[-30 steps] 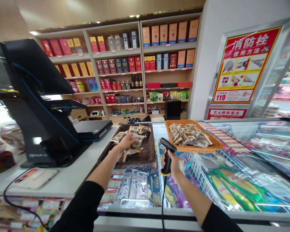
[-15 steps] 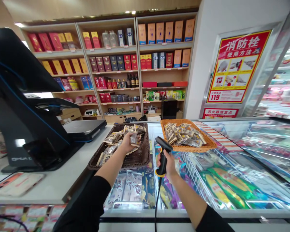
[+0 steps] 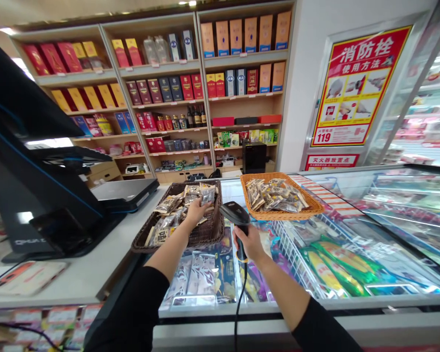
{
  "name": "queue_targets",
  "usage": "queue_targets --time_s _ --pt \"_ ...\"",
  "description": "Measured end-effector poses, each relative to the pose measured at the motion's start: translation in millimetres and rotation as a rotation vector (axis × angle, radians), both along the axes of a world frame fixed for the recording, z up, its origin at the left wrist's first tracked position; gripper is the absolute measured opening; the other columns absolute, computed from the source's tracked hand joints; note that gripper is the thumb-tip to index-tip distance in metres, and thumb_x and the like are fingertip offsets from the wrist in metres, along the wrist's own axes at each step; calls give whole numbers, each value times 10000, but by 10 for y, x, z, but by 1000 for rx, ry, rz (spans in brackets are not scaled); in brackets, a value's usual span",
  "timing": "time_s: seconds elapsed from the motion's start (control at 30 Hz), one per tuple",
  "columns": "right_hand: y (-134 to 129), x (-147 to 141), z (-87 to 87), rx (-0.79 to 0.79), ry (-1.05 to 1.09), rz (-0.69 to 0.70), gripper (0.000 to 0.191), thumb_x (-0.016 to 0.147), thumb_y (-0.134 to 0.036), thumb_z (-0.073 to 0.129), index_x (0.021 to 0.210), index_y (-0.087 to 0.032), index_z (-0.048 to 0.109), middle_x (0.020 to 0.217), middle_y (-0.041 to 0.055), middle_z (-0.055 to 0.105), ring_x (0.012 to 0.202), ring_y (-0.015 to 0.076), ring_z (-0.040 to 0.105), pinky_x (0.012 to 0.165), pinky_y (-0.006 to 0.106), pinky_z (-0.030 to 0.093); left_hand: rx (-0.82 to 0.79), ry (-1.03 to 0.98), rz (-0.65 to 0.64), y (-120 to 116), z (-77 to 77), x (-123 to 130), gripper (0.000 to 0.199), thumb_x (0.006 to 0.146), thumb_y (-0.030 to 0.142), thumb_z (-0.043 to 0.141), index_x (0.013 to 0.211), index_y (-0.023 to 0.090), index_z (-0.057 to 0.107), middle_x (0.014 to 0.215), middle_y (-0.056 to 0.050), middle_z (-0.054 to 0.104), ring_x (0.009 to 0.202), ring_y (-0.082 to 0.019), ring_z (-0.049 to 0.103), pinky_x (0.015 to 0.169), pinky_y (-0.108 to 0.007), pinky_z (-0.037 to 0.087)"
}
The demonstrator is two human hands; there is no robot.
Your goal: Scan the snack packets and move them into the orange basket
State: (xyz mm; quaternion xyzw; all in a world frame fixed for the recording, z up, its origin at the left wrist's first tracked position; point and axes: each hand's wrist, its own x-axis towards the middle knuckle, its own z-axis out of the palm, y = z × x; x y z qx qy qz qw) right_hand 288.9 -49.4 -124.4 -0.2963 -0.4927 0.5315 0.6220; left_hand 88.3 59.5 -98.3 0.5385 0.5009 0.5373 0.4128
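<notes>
My left hand [image 3: 195, 213] is closed on a small snack packet [image 3: 207, 194] with a clear, dark-looking front, holding it up over the dark brown wicker basket [image 3: 217, 231]. More beige packets [image 3: 161, 235] with black lettering lie loose in that basket. In my right hand [image 3: 252, 242] is a black barcode scanner [image 3: 235, 214], gripped round its handle. The scanner's head tilts toward the left, close to the brown basket's right side and apart from the packet. From the handle a black cable [image 3: 238, 305] hangs down to the front edge.
An orange wicker basket [image 3: 314, 210] of similar packets stands to the right. Both baskets rest on a glass-topped freezer [image 3: 355, 210] holding bagged goods. On the left counter are a checkout terminal [image 3: 58, 195], a flat scale [image 3: 126, 190] and a phone [image 3: 27, 277]. Shelves of boxes rise behind.
My right hand has turned the scanner so its head leans left, nearer the brown basket. My left hand has lifted and tipped the packet more upright. The view has shifted slightly.
</notes>
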Motion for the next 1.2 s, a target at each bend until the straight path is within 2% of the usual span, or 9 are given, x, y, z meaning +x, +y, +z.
queue_targets --time_s 0.07,0.13,0.3,0.53,0.7,0.9,1.03,1.13,1.2 --pt "-8 8 -19 102 -134 14 326 761 -426 672 572 -184 561 377 -23 505 323 109 449 367 225 343 -3 64 6 15 -18 -19 244 716 269 676 919 142 631 899 -43 707 873 -218 674 796 -344 556" --pt "-3 9 -42 151 -161 14 340 799 -445 624 587 -187 558 394 -21 510 333 109 451 370 226 349 -1 136 9 21 -24 -34 259 723 291 660 936 145 641 914 -48 715 876 -223 673 772 -330 552" --pt "13 -12 -54 100 -16 59 328 765 -496 641 751 -174 588 479 -38 526 329 95 438 339 217 340 74 372 10 -5 -4 -25 270 748 323 619 942 144 675 926 -63 734 917 -240 660 801 -323 522" --pt "-30 -47 -10 62 69 163 363 762 -514 645 824 -165 567 538 -41 537 336 88 464 342 209 334 115 512 3 20 -6 -32 286 743 338 615 940 147 693 909 -67 737 959 -263 638 831 -339 501" --pt "-37 -53 -6 52 103 169 364 753 -513 653 822 -168 560 539 -44 536 336 83 464 336 201 337 125 490 -16 44 -35 -50 259 750 333 610 919 152 687 900 -64 735 946 -258 642 840 -357 502" --pt "-31 -47 -1 29 135 169 372 740 -517 666 818 -172 551 534 -47 535 334 85 465 326 200 347 87 443 -21 -1 3 -24 254 710 358 662 874 163 677 820 -53 725 898 -259 651 837 -383 507" --pt "-37 -76 14 16 164 155 377 722 -521 678 803 -177 545 535 -48 542 327 83 461 320 199 338 90 339 -17 -33 2 4 263 715 356 662 900 169 659 834 -47 704 894 -240 641 848 -380 501" --pt "-12 -8 34 -28 233 103 399 697 -533 690 818 -181 546 525 -52 541 324 88 455 318 209 356 172 322 62 -58 41 -10 255 758 335 609 945 166 648 881 -48 676 920 -215 615 883 -371 479" --pt "38 149 55 -46 296 31 409 695 -537 687 842 -182 550 527 -53 543 331 94 462 323 217 370 245 471 157 -77 139 -5 229 789 320 558 915 158 659 927 -70 657 954 -224 589 907 -371 455"
